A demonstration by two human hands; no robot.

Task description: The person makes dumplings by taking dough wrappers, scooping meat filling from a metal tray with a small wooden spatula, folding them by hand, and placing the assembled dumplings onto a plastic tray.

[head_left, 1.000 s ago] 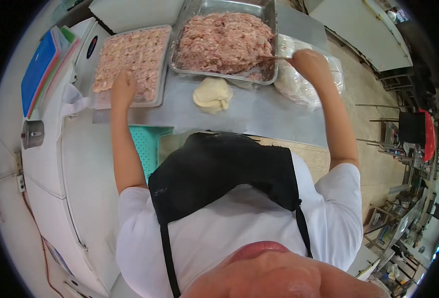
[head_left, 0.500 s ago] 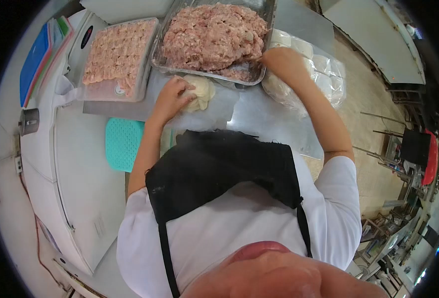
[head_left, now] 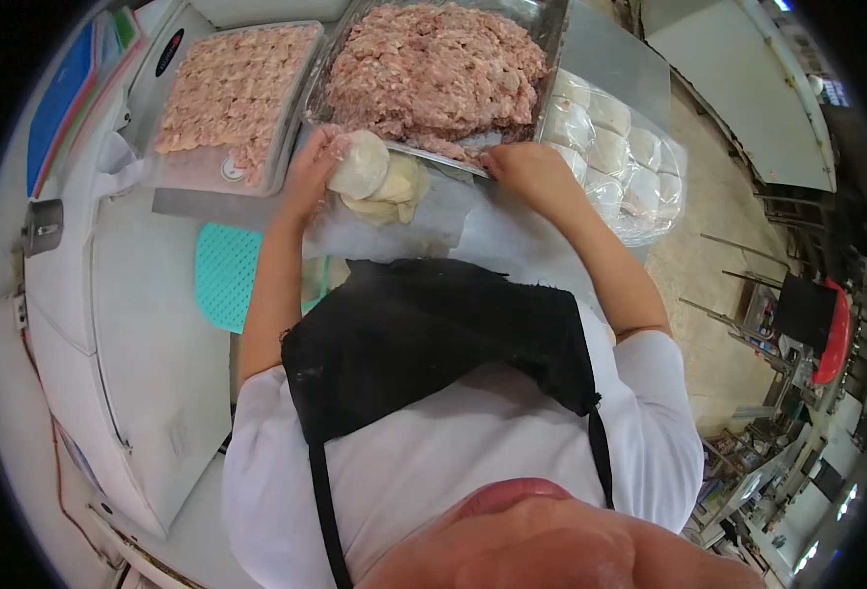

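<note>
A: L hand (head_left: 311, 175), what's it got?
B: Grip's clamped on 1 round dough wrapper (head_left: 360, 165), pinched at its edge, held up and partly overlapping the wrapper stack (head_left: 400, 192) from this view.
A: How many in the stack?
B: 1 stack, approx. count n/a; the layers overlap. It's on the tabletop (head_left: 512, 236), just beside the metal tray (head_left: 554, 41).
A: R hand (head_left: 531, 172)?
B: At the metal tray's near edge, by the R corner. Can't tell if its grip's apart or together; fingertips too small to read.
A: Further out?
B: 1 mound of ground meat (head_left: 433, 74) in that tray. L side: 1 plastic tray (head_left: 190, 175) w/ multiple rows of meat-topped pcs (head_left: 237, 83). R side: 1 clear plastic bag (head_left: 634, 224), min. 8 white dough rounds (head_left: 610, 152) inside.
</note>
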